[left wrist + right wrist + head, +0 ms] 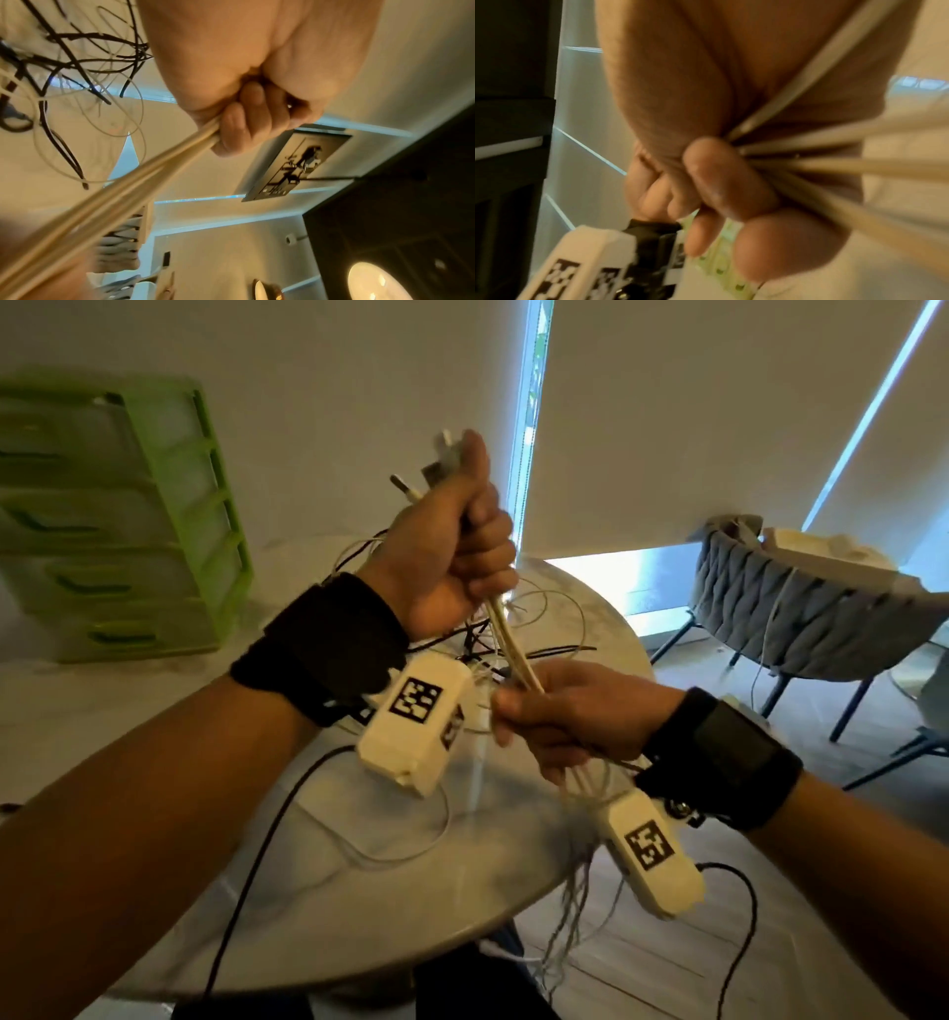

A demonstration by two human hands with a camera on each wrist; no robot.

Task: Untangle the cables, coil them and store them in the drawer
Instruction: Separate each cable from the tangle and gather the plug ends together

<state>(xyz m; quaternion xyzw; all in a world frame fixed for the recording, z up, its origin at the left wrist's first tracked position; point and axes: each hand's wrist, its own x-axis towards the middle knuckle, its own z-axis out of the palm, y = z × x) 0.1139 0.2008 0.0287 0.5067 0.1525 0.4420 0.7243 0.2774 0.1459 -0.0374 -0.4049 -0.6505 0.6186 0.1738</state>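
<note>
My left hand (462, 541) is raised in a fist around a bundle of cream cables (506, 639), with white plugs (444, 464) sticking out above the fist. The strands run taut down to my right hand (554, 711), which grips them lower, over the table. In the left wrist view the cream cables (144, 182) leave the curled fingers (246, 121) toward the lower left. In the right wrist view the fingers (718, 182) clamp the cream cables (859, 166), which fan out to the right. A tangle of black and white cables (518, 634) lies on the round table (359, 891) behind my hands.
A green drawer unit (118, 526) stands at the back left of the table. A grey woven chair (801, 603) with a white box on it stands to the right. Thin grey wires (575, 906) hang over the table's front edge. A loose white cable (411, 845) loops on the tabletop.
</note>
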